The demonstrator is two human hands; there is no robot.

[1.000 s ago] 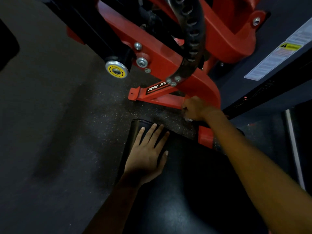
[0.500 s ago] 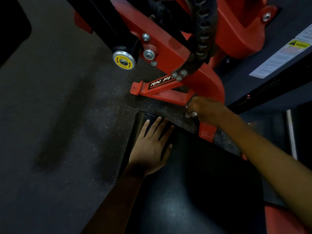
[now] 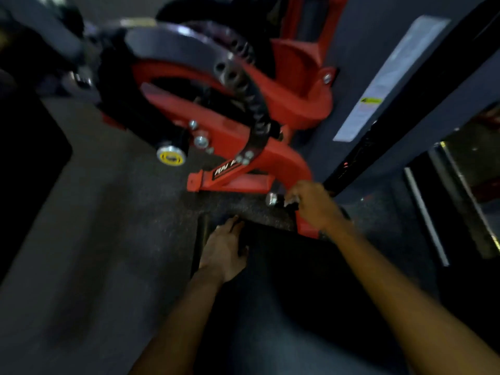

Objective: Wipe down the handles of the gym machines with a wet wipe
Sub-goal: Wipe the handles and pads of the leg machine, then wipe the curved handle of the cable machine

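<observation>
1. Handle, a short black grip with a silver end cap, sits at my 1 o'clock beneath the red frame.
2. My left hand rests flat, fingers together, on the black pad.
3. My right hand grips the handle; I cannot make out a wipe.

The left hand lies flat on the near-left corner of the black padded seat, fingers toward the seat's front edge. The right hand is ahead and to the right of it, curled round a short black handle with a silver metal end cap; the cap sticks out to the left of the knuckles. Just beyond both hands stands the red steel machine frame, its foot bar on the dark speckled rubber floor. A perforated curved grey metal plate arches over the frame, farther off. A round yellow-faced end cap sits beyond and left of the left hand. A white warning label lies beyond the right hand, to its right.
</observation>
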